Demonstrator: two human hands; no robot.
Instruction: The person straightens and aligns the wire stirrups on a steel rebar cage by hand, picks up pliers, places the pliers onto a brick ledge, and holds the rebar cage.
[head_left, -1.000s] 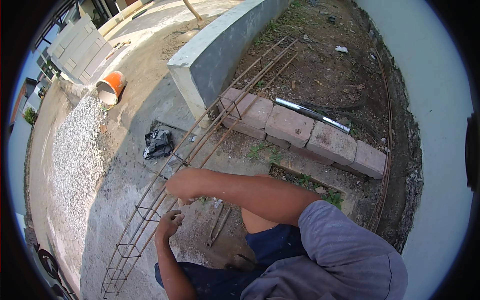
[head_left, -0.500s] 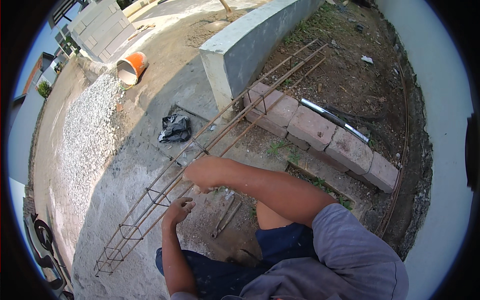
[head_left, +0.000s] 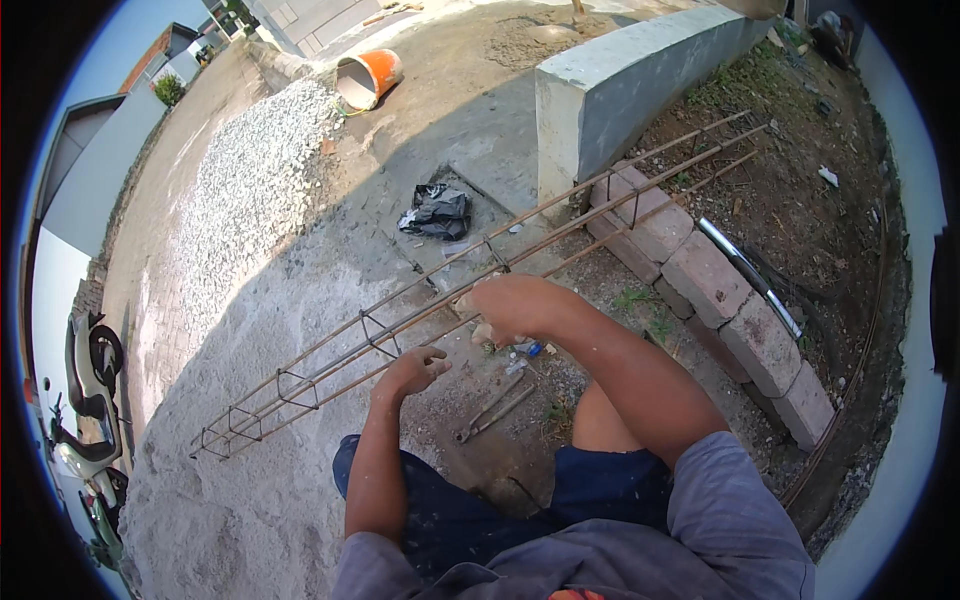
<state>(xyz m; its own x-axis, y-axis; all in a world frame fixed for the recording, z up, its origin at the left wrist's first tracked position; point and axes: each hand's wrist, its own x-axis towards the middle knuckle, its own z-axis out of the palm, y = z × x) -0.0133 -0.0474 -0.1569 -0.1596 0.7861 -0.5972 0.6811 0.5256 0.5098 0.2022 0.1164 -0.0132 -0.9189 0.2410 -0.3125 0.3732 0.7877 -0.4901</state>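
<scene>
Rebar cage (head_left: 502, 267) at the right hand (head_left: 505, 308) could roll if pressed off-centre; that hand's grip is hidden; left hand (head_left: 413, 372) beside it, loosely open.

Low grey wall (head_left: 655, 88) ran across upper right of frame, beside brown soil (head_left: 790, 190). Pale wall (head_left: 892, 500) stood along right edge. Shaded concrete ground (head_left: 220, 490) filled lower left; lane (head_left: 150, 260) farther up lay sunlit.

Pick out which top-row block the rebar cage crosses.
The end block nearest the low grey wall: the rebar cage passes over it, while the other three blocks lie clear.
</scene>
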